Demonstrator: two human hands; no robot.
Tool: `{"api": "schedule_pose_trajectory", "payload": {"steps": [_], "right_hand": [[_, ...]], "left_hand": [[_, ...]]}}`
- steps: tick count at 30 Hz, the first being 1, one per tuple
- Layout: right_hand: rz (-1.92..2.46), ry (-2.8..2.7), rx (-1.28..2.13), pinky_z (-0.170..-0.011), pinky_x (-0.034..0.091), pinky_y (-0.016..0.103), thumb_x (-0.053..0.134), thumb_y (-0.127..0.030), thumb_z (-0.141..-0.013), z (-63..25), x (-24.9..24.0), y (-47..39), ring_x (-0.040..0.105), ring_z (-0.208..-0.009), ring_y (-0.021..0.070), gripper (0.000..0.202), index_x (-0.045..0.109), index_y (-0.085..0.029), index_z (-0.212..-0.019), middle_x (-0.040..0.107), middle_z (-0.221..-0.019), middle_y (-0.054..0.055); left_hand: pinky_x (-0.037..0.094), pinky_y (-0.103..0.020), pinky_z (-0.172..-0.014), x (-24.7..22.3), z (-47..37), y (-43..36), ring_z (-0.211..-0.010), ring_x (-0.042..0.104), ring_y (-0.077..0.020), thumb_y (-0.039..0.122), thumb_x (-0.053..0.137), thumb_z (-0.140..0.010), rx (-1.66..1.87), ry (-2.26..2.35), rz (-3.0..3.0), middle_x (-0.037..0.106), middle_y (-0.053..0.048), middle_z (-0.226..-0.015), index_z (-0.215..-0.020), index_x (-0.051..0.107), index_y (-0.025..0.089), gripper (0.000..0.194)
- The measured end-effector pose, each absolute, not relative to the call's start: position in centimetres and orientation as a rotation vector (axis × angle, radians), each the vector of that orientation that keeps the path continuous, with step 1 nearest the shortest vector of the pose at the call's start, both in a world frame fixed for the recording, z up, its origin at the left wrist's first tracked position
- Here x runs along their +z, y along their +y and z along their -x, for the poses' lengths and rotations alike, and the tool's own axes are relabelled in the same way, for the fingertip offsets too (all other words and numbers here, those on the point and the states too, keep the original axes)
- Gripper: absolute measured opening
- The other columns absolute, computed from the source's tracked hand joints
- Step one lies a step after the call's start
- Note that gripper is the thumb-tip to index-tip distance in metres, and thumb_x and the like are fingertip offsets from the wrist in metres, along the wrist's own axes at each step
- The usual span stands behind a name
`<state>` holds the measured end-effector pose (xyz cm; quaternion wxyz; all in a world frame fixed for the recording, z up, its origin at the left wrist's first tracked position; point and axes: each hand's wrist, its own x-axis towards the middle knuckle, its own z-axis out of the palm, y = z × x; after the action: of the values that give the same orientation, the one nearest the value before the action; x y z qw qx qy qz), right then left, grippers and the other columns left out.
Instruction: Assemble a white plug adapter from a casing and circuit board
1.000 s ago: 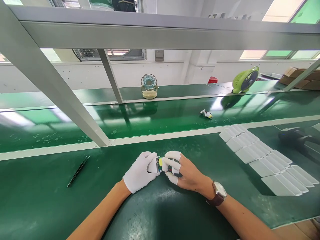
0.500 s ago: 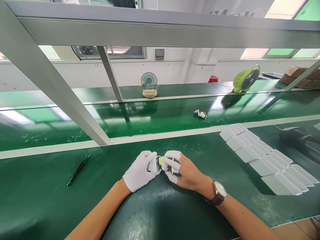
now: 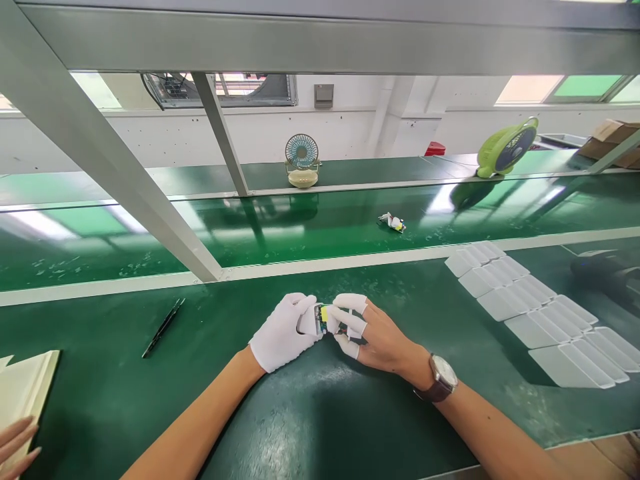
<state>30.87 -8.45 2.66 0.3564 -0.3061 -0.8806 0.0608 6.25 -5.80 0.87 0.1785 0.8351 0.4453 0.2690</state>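
Observation:
My left hand (image 3: 283,335), in a white glove, is closed around a small white plastic case (image 3: 307,323). A circuit board (image 3: 321,319) with a yellow part shows at the case's right-hand opening; how deep it sits inside I cannot tell. My right hand (image 3: 373,331), with white covers on several fingers, pinches the board's outer end, and its fingers hide much of it. Both hands are close together over the green table. A slim black tool (image 3: 163,328), perhaps tweezers, lies left of my left hand.
Rows of white plastic cases (image 3: 543,310) stand on the right. At lower left, another person's hand (image 3: 17,443) touches a cream tray (image 3: 47,373). Beyond the pale rail (image 3: 340,262), a small wired board (image 3: 393,222) lies on a green belt (image 3: 280,233). Metal posts (image 3: 125,167) rise at left.
Another person's hand and the cream tray have come into view at lower left. The wired board on the belt has shifted left. My hands keep nearly the same hold; the view has tilted slightly.

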Motion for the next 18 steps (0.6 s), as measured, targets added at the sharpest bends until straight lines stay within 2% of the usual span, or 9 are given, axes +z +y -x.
{"api": "schedule_pose_trajectory", "payload": {"steps": [15, 18], "right_hand": [[0.781, -2.260, 0.176, -0.104, 0.054, 0.053, 0.062, -0.011, -0.090, -30.98, 2.08, -8.50, 0.054, -0.127, 0.0289, 0.072, 0.032, -0.028, -0.154, 0.056, -0.136, 0.014], [0.792, -2.196, 0.229, -0.096, 0.059, 0.049, 0.064, -0.010, -0.088, -31.17, 1.97, -8.50, 0.056, -0.125, 0.0291, 0.074, 0.034, -0.029, -0.153, 0.055, -0.135, 0.014]], "left_hand": [[0.052, -0.042, -0.103, 0.55, -6.16, -5.69, -0.119, 0.059, -0.0267, 0.020, 0.077, -0.075, 0.778, 1.228, -2.384, 0.058, -0.009, -0.124, -0.131, 0.054, 0.026, 0.061], [0.052, -0.040, -0.100, 0.79, -6.17, -5.71, -0.116, 0.061, -0.0256, 0.023, 0.079, -0.075, 0.788, 1.288, -2.284, 0.060, -0.008, -0.124, -0.132, 0.053, 0.027, 0.062]]}}
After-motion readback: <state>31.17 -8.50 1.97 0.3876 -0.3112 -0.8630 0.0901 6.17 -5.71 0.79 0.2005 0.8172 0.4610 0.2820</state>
